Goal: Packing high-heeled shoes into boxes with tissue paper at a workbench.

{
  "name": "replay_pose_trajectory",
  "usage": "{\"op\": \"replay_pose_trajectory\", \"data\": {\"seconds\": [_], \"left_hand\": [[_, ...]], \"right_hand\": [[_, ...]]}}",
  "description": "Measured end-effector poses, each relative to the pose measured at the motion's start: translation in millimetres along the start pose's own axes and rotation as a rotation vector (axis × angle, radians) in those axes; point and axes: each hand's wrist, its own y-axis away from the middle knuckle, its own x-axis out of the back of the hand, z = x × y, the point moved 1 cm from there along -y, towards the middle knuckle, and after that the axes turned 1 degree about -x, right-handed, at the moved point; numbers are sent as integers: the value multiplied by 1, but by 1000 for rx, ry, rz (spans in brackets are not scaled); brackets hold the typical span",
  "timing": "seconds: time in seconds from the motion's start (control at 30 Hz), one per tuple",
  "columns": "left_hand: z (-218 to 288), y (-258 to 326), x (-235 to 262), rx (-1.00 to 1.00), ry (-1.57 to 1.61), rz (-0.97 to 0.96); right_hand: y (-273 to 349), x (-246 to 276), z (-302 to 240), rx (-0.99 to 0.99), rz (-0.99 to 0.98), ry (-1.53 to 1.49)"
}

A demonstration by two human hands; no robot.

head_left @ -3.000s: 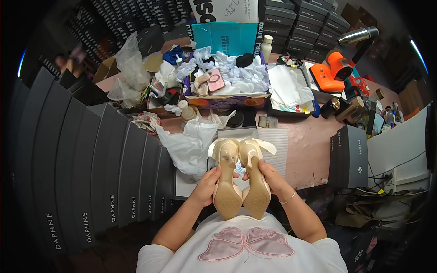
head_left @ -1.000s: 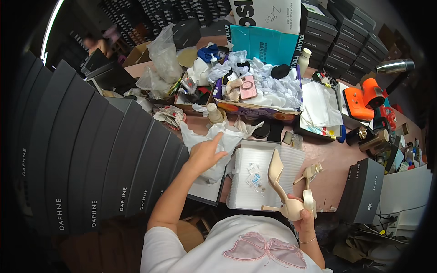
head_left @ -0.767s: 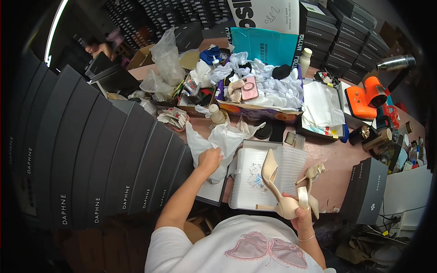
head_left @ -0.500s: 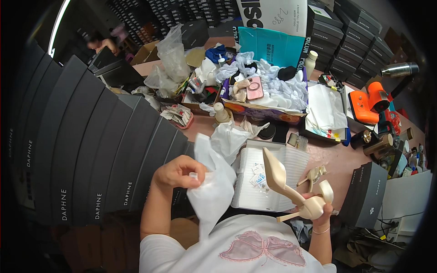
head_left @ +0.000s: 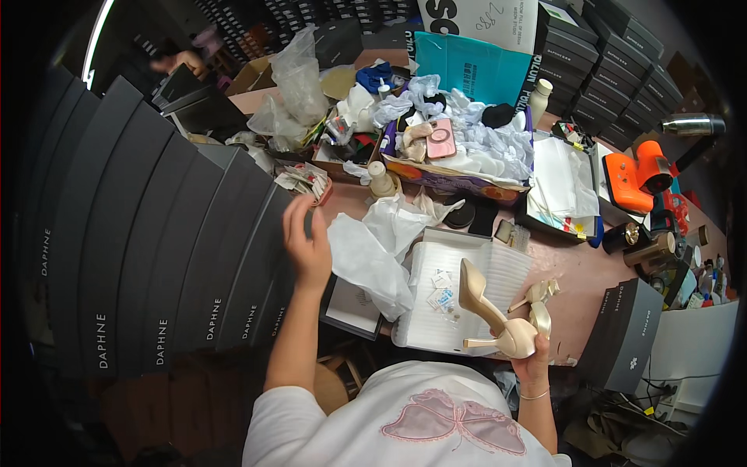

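Note:
My right hand (head_left: 534, 356) grips a pair of beige high-heeled shoes (head_left: 492, 310) by the heels, holding them tilted over the near right corner of an open shoe box lined with white paper (head_left: 502, 268). Small white packets (head_left: 443, 296) lie in that box. My left hand (head_left: 305, 240) is raised with its fingers spread and holds nothing. It hovers between a row of black shoe boxes (head_left: 156, 265) and a crumpled sheet of white tissue paper (head_left: 367, 261), which lies on the pink table left of the open box.
A black box lid (head_left: 350, 307) lies under the tissue. Behind it are a cluttered tray with a pink phone (head_left: 440, 138), a cream bottle (head_left: 381, 179), clear plastic bags (head_left: 299, 82) and an orange tool (head_left: 634, 175). A black box (head_left: 622, 335) stands at right. Another person (head_left: 183, 61) is far back left.
My left hand has let go of the tissue paper it was lifting and moved up and left toward the black boxes. The shoes in my right hand stay over the box.

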Motion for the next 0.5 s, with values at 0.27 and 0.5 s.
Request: {"op": "replay_pose_trajectory", "data": {"seconds": [0.27, 0.5], "left_hand": [[34, 247, 0, 442, -212, -560], [-33, 228, -30, 361, -284, -90]], "right_hand": [[-28, 7, -6, -126, -173, -123], [-9, 6, 16, -243, -225, -104]]}}
